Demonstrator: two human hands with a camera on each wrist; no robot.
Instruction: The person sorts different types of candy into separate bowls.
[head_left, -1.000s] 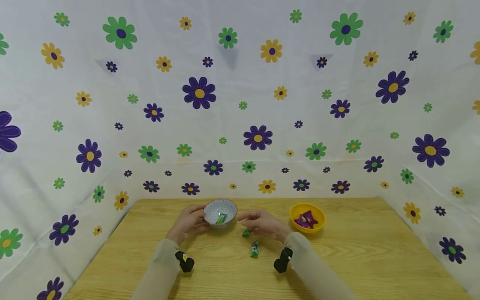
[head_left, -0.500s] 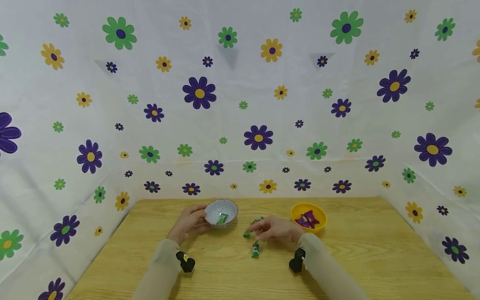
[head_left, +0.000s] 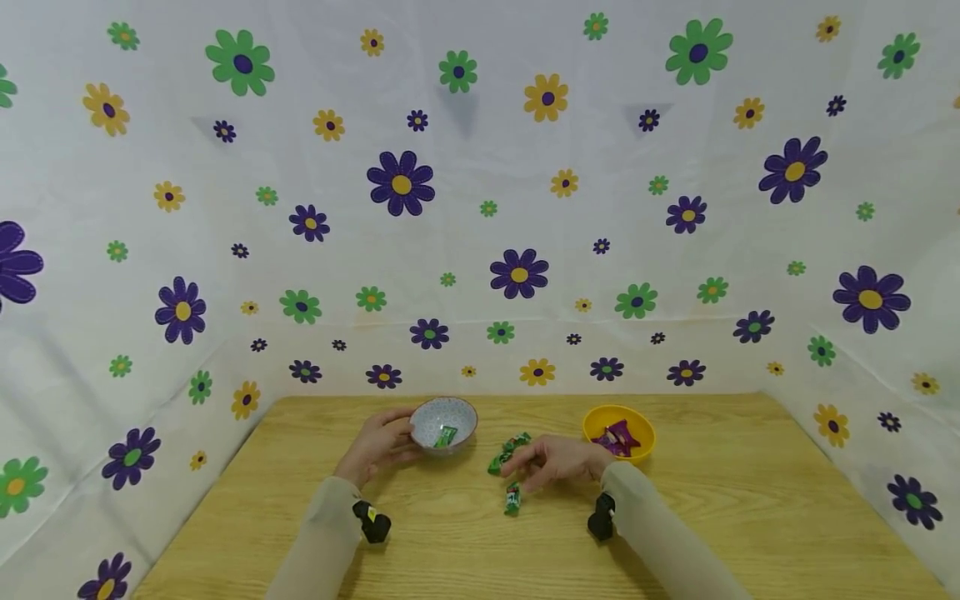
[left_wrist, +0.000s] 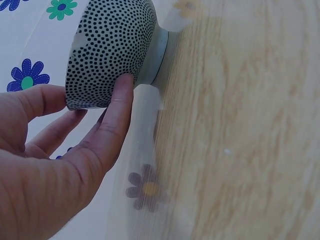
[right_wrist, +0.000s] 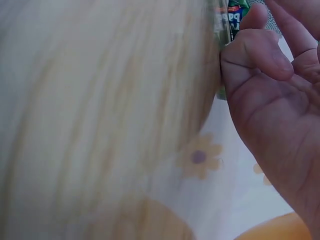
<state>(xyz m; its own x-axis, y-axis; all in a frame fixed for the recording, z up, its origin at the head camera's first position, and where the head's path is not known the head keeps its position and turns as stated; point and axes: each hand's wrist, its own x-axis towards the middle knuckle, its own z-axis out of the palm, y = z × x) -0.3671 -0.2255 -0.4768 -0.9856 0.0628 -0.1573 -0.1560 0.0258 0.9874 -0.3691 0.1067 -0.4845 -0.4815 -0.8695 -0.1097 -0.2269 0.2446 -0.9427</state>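
Observation:
My left hand (head_left: 378, 446) holds the side of a small dotted bowl (left_wrist: 112, 50) with a reddish rim. In the left wrist view, the thumb lies against the lower wall and other fingers sit near the rim. A green-wrapped candy (head_left: 446, 436) lies inside the bowl. My right hand (head_left: 561, 462) hovers over the table with loosely bent fingers, holding nothing. Its fingertips are close to more green-wrapped candies (head_left: 517, 444) and just above a single green candy (head_left: 512, 498) nearer to me. Part of a green wrapper (right_wrist: 235, 17) shows behind the right hand's fingers in the right wrist view.
A yellow bowl (head_left: 647, 421) with purple-wrapped candies (head_left: 621, 435) stands just beyond my right wrist. The wooden table (head_left: 750, 500) ends at a white cloth (head_left: 480, 150) printed with flowers, which rises at the back and both sides.
My right hand has drawn back from beside the dotted bowl, right and toward me, to the loose green candies. The left hand has stayed at the bowl.

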